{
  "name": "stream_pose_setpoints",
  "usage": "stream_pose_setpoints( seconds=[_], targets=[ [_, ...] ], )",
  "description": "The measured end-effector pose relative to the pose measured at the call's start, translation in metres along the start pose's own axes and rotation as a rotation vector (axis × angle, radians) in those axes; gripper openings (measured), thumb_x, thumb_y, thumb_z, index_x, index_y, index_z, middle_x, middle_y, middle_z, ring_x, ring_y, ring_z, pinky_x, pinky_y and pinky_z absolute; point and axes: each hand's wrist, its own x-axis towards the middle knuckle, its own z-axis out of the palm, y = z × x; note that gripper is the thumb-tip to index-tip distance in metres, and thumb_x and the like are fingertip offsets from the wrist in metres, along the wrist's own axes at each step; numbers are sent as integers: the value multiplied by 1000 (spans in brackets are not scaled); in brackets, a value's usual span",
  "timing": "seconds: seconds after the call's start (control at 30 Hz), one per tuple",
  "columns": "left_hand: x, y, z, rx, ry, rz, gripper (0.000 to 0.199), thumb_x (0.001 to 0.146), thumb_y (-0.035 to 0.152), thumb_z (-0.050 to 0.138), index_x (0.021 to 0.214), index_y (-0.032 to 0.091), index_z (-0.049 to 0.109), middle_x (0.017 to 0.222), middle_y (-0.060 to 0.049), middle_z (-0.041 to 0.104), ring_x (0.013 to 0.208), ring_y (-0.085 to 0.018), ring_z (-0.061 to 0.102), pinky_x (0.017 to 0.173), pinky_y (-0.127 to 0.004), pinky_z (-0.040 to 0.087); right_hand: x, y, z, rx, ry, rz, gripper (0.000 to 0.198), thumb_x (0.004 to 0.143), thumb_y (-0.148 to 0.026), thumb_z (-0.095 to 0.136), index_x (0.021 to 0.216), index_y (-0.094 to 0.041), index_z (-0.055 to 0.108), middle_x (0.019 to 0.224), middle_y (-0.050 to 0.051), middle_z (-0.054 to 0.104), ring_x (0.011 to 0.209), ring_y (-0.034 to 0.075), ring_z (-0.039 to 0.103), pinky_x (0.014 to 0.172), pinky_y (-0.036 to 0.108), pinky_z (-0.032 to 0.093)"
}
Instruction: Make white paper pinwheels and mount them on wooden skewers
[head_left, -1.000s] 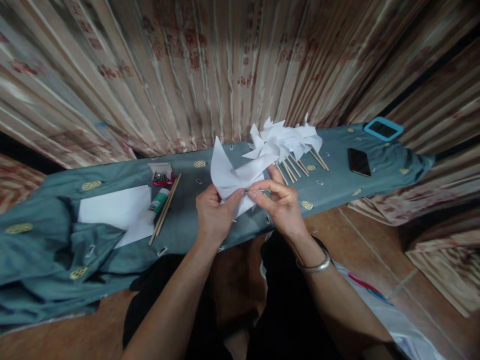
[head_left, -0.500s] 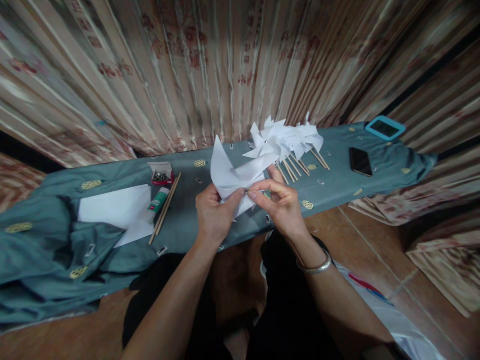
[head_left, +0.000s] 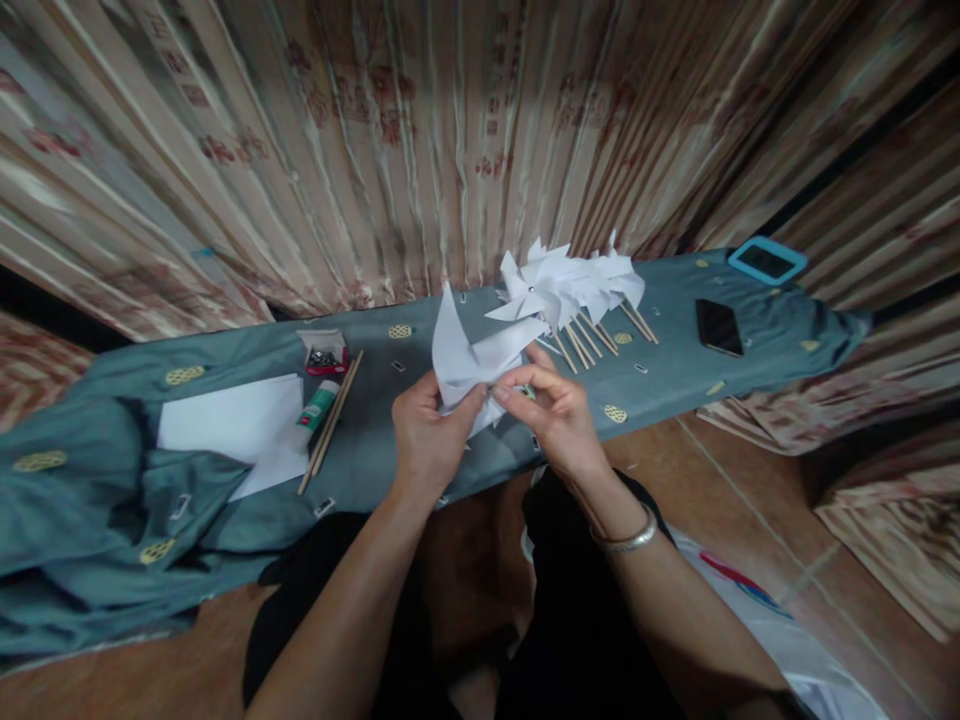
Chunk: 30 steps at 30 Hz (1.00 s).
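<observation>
Between my hands is a white paper pinwheel (head_left: 474, 358), its curved blades pointing up and to the right. My left hand (head_left: 431, 435) is closed on its left side, thumb pressed near the centre. My right hand (head_left: 559, 405) pinches at the centre, where a small dark spot, perhaps a pin, shows between the fingertips; the fingers partly hide it. Behind my right hand, several white pinwheels (head_left: 566, 280) on wooden sticks (head_left: 583, 340) lie heaped on the cloth.
The narrow table has a grey-green cloth (head_left: 390, 440). At left lie white paper sheets (head_left: 225, 420), a green glue stick (head_left: 317, 405), wooden sticks (head_left: 330, 425) and a small red box (head_left: 324, 355) of metal pins. At right are a black phone (head_left: 718, 326) and a blue-framed device (head_left: 767, 261). A curtain (head_left: 450, 150) hangs behind.
The pinwheel in my hands has tilted and dropped slightly, its upper blade now a little lower and further right. Both hands keep their grip near the centre.
</observation>
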Motion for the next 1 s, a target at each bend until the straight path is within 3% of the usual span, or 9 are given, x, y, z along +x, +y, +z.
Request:
stream_pose_setpoints(
  seconds=[0.53, 0.77, 1.0],
  targets=[
    [1, -3, -8, 16, -74, 6, 26, 68, 32, 74, 86, 15, 77, 79, -5, 77, 66, -19, 68, 62, -27, 51, 4, 13, 9, 73, -6, 65, 17, 69, -42, 78, 71, -26, 73, 108, 5, 71, 133, 25, 45, 114, 44, 27],
    [2, -9, -13, 46, -63, -12, 21, 69, 31, 74, 83, 16, 77, 77, -5, 77, 68, -21, 69, 63, -29, 52, 5, 15, 14, 124, 20, 156, 28, 61, -50, 81, 69, -25, 73, 114, 8, 70, 132, 28, 47, 115, 46, 24],
    [1, -8, -16, 67, -69, -35, 25, 69, 34, 74, 85, 15, 76, 80, -6, 77, 71, -21, 70, 65, -30, 54, 5, 15, 19, 219, 82, 182, 34, 53, -46, 86, 72, -21, 70, 131, 10, 60, 127, 29, 52, 110, 46, 33]
  ],
)
